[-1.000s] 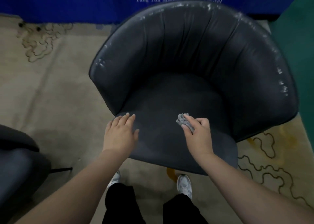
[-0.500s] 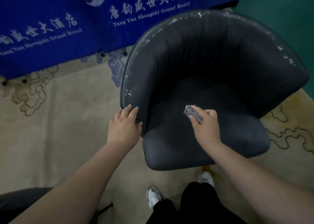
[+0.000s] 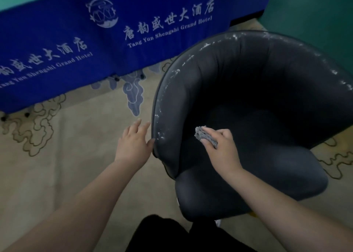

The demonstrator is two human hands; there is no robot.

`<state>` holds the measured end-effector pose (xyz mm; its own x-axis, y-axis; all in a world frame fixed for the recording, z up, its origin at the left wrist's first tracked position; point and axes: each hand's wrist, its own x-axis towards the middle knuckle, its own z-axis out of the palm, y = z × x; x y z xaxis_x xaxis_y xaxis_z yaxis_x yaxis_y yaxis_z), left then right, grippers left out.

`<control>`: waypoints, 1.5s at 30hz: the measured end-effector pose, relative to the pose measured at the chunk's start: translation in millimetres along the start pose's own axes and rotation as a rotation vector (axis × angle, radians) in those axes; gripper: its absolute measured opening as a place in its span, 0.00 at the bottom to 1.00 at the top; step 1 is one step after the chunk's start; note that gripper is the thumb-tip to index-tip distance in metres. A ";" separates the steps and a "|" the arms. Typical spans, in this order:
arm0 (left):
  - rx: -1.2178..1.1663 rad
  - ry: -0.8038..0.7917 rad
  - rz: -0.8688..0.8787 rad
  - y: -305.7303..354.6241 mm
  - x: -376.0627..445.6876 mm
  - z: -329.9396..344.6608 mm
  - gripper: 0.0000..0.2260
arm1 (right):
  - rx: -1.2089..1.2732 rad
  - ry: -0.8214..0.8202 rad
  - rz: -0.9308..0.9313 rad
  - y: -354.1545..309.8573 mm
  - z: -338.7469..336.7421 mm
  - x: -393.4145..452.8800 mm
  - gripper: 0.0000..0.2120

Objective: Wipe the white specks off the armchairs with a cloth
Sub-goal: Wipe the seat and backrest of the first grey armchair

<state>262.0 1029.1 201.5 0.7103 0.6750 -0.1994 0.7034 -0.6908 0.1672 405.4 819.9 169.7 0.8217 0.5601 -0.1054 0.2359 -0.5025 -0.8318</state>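
Two hands were seen at the dark armchair (image 3: 248,118). A crumpled grey cloth (image 3: 205,135) was pinched in the curled fingers of the right hand (image 3: 222,152), inside the armchair above its seat, near its left arm. The left hand (image 3: 133,144) was spread with fingers loose, its thumb touching the armchair's speckled left rim. White specks (image 3: 219,41) dotted that rim. A blue banner (image 3: 114,34) hung behind the armchair.

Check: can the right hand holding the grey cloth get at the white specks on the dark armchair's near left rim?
Probably yes: the right hand and crumpled grey cloth hover just inside that rim, nothing between.
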 end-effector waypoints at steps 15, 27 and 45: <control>-0.024 -0.314 0.383 -62.9 106.3 16.1 0.39 | 0.082 0.311 0.324 -46.3 111.8 13.9 0.17; -0.555 -0.531 0.402 -60.1 139.1 27.6 0.43 | 0.183 0.473 0.360 -72.5 174.4 5.8 0.37; -0.693 -0.590 0.271 -60.7 148.8 38.8 0.43 | -0.027 0.425 0.123 -55.8 197.9 9.2 0.25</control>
<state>324.0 1161.4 124.3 0.8576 0.1433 -0.4939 0.5094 -0.3692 0.7773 297.1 983.4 107.3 0.9834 0.1779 0.0356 0.1322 -0.5682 -0.8122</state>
